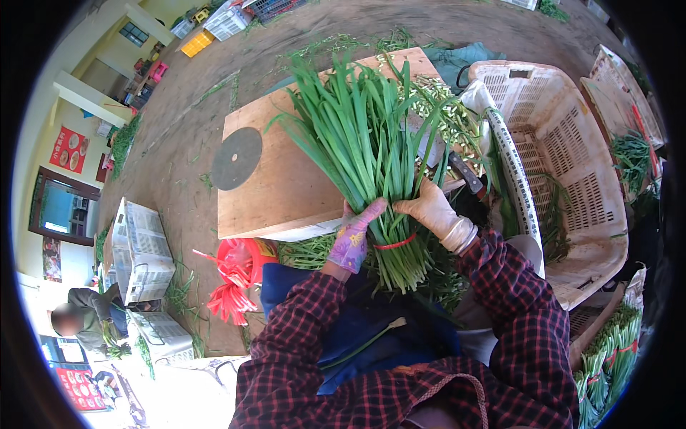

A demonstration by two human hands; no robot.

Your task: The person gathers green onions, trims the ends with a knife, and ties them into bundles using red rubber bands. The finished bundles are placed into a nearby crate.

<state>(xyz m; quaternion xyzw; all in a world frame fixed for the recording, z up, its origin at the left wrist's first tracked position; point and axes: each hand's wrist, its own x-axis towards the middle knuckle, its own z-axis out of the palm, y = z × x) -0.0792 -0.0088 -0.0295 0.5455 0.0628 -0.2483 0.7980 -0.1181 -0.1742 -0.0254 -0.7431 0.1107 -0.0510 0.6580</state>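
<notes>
A thick bundle of garlic chives (364, 145) is held upright before me, with long flat green leaves at the top. A red band (396, 242) circles its paler stem ends. My left hand (353, 236), in a purple flowered glove, grips the bundle's left side with the thumb in front. On the opposite side my right hand (431, 212), in a whitish glove, holds it too; its fingers are partly hidden behind the leaves. Beyond the right hand, a knife (463, 170) with a dark handle lies among cut stem ends (450, 115), its blade partly covered.
Under the bundle's leaves is a wooden board (284, 198) with a dark round disc (237, 158). Red strips fill a red bucket (262, 263) at its near left. To the right stands a large white crate (579, 150). Banded bundles (611, 354) lie lower right. Another person (91, 316) sits far left.
</notes>
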